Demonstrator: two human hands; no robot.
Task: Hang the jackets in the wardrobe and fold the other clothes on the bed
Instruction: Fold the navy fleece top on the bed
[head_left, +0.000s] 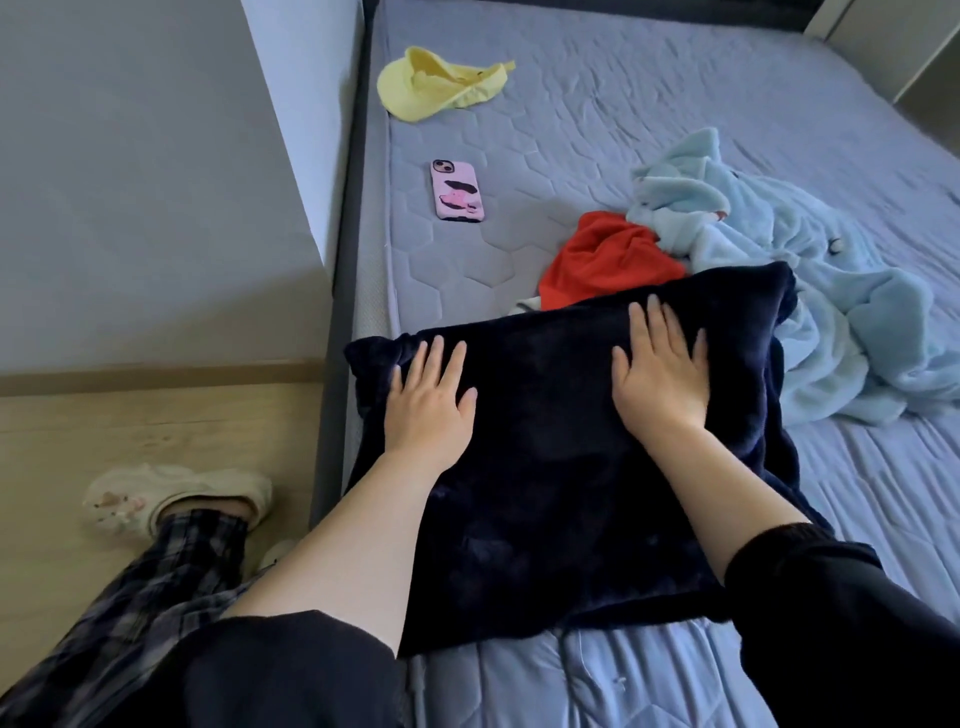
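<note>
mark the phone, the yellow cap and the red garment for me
phone (456, 190), head view, middle of its pink case back.
yellow cap (415, 85), head view, on the brim.
red garment (605, 260), head view, middle of the bunched fabric showing above the dark folded piece.

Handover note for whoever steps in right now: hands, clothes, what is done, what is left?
Hands: left hand and right hand lie flat, fingers straight, pressing on the navy fleece garment at the near edge of the bed.
Done: that garment looks folded into a rectangle.
Left: red garment and light blue fleece garment, crumpled just beyond it. No wardrobe in view.
Also on the bed: yellow cap, phone.
</note>
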